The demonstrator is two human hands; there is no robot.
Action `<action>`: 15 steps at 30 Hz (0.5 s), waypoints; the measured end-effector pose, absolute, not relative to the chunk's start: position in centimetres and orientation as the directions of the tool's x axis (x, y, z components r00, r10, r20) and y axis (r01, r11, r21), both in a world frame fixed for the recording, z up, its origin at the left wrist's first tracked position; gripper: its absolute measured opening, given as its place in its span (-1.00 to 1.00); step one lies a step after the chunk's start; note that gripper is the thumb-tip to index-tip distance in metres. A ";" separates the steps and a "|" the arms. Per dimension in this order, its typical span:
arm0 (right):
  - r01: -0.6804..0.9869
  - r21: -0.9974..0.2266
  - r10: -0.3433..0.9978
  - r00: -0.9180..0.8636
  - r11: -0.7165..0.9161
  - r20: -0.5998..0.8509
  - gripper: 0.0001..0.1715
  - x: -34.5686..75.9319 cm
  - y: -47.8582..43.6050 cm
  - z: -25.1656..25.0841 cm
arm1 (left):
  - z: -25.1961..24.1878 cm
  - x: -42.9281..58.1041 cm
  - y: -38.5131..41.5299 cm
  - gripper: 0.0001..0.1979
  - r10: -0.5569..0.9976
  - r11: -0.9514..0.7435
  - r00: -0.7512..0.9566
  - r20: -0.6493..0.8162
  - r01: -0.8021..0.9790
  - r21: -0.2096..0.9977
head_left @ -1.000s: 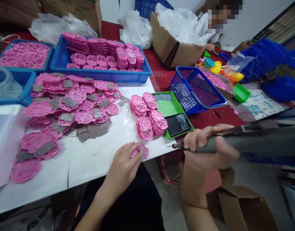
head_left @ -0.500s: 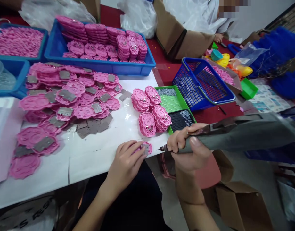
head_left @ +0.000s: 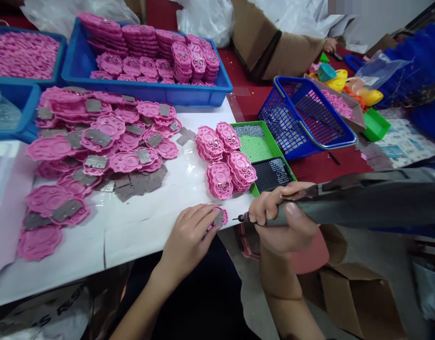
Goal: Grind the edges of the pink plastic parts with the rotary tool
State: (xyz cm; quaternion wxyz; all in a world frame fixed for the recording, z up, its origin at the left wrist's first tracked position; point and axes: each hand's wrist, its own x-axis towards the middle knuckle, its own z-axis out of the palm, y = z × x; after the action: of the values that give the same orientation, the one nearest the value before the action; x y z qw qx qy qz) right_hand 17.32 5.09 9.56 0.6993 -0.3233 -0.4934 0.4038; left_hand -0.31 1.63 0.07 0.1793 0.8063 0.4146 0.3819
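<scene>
Done, by appearance: four stacks (head_left: pixel 220 181) of pink parts, bright metal dots on their tops, standing close together on the worktop (head_left: pixel 139 241); further stacks with similar dots inside the blue tray (head_left: pixel 157 96), beyond the pile.

Outstanding, by appearance: one broad, uneven pile (head_left: pixel 106 126) of pink parts at left, many with a grey plate lying on them; loose plates (head_left: pixel 135 185) at its near side. The count left looks considerable; exact number not readable.

In hand: one piece (head_left: pixel 223 216), flat on the worktop close to its front edge, near the stacks. Judged part-finished; whether any screw is in it cannot be told.

Piece, appearance: pink, scalloped rim, grey plate across the visible end; remainder hidden under fingers.

Left hand (head_left: pixel 191 231): grip closed over the piece, fingers on top, thumb at the near side.

Right hand (head_left: pixel 286 237): grip wrapped around a dark driver (head_left: pixel 362 200), held roughly level; slim tip pointing at the piece, just beside it, not touching.

Adjacent: green tray (head_left: pixel 274 143), holding small metal screws (head_left: pixel 251 130) and a black insert (head_left: pixel 267 175).
</scene>
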 end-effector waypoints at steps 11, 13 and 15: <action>-0.265 -0.842 0.882 0.189 0.470 0.433 -0.91 16.6 5.2 9.6 | -0.1 -0.4 1.6 -0.82 0.808 -0.587 0.329 0.488 0.517 0.623; -0.259 -0.846 0.884 0.181 0.466 0.431 -0.92 16.5 5.2 9.5 | -0.1 -0.4 1.6 -0.83 0.801 -0.596 0.331 0.499 0.511 0.619; -0.250 -0.850 0.885 0.171 0.464 0.433 -0.93 16.5 5.1 9.4 | -0.1 -0.4 1.5 -0.83 0.794 -0.606 0.339 0.505 0.506 0.614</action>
State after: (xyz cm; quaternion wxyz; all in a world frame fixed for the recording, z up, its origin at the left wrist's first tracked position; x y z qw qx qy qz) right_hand 16.45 5.14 9.42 0.6955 -0.3190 -0.4981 0.4079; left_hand -0.43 1.54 -0.11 0.1774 0.7988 0.4067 0.4063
